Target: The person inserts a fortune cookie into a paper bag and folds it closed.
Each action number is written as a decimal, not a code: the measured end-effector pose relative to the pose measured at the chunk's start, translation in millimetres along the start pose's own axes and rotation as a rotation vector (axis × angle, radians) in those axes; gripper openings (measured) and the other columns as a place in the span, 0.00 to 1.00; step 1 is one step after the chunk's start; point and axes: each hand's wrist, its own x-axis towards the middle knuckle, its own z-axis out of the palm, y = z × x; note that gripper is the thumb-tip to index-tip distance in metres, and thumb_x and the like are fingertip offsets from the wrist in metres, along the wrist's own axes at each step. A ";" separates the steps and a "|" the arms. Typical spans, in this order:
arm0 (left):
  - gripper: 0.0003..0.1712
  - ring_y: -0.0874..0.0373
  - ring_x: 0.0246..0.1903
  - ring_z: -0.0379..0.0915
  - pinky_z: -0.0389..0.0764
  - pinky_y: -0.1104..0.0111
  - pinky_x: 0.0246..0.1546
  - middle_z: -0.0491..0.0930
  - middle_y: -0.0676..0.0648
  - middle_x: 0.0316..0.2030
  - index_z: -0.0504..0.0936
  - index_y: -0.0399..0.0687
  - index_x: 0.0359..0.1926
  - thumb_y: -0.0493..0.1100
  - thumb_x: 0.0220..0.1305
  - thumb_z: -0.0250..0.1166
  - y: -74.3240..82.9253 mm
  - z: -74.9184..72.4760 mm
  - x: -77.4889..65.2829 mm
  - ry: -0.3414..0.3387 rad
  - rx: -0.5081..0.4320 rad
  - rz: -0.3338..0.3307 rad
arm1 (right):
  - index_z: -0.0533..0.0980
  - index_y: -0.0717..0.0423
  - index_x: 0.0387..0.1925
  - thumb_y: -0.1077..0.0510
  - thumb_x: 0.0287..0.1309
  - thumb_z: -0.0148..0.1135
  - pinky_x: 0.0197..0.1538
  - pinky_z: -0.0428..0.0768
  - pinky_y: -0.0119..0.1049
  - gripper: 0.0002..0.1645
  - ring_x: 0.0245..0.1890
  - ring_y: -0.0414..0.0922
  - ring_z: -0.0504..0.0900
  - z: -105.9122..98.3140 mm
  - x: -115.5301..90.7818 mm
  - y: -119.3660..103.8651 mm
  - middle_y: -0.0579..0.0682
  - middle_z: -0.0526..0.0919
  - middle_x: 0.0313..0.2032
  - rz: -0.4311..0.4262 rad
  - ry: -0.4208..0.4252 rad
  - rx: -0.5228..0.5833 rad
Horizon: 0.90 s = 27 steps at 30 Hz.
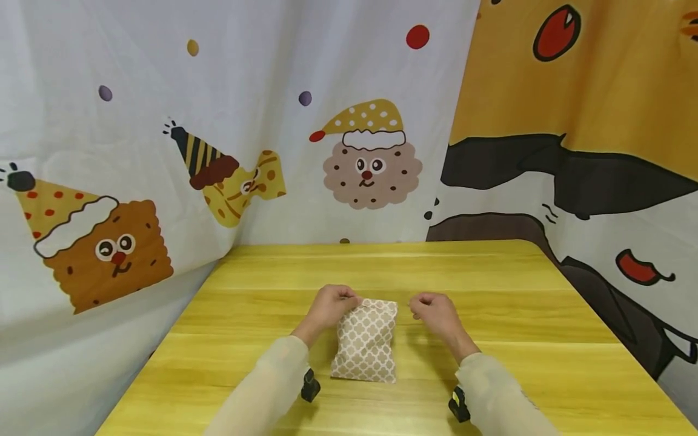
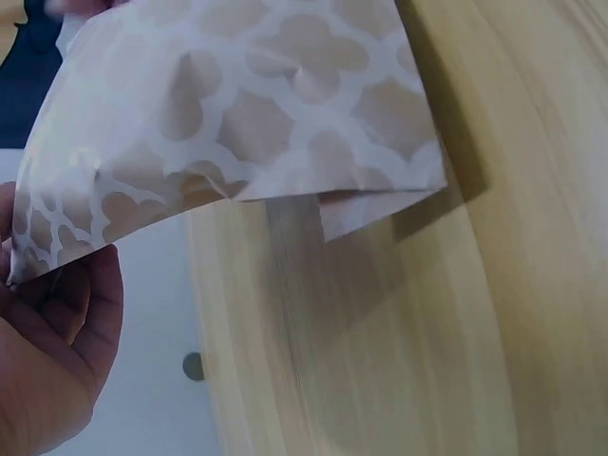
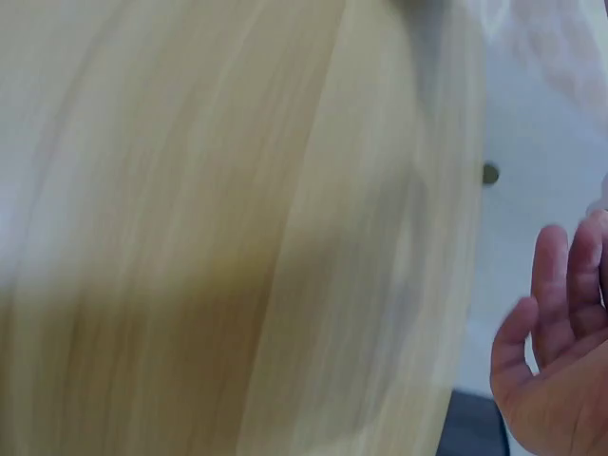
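Note:
A beige paper bag (image 1: 364,342) with a white lattice pattern is near the middle of the wooden table. My left hand (image 1: 334,304) pinches its far left corner between thumb and fingers. In the left wrist view the bag (image 2: 275,104) looks slightly puffed and creased, with a small folded flap along one edge. To the right of the bag, apart from it, is my right hand (image 1: 436,313), fingers bent and fingertips towards the bag. The right wrist view cuts off its fingertips, so whether it holds something small cannot be told.
The wooden table (image 1: 262,266) reaches back to a white curtain (image 1: 305,36) printed with cartoon biscuits. An orange and dark printed part (image 1: 523,91) of the cloth hangs at the right. Both sleeves carry small dark wrist cameras (image 1: 310,386).

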 end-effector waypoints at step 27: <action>0.27 0.48 0.34 0.81 0.83 0.50 0.39 0.81 0.40 0.41 0.72 0.37 0.66 0.47 0.72 0.61 -5.5 9.6 -0.8 -0.134 -0.211 -0.177 | 0.84 0.62 0.40 0.53 0.68 0.61 0.40 0.78 0.44 0.15 0.34 0.46 0.78 6.8 7.9 0.6 0.53 0.84 0.36 0.061 -0.050 0.129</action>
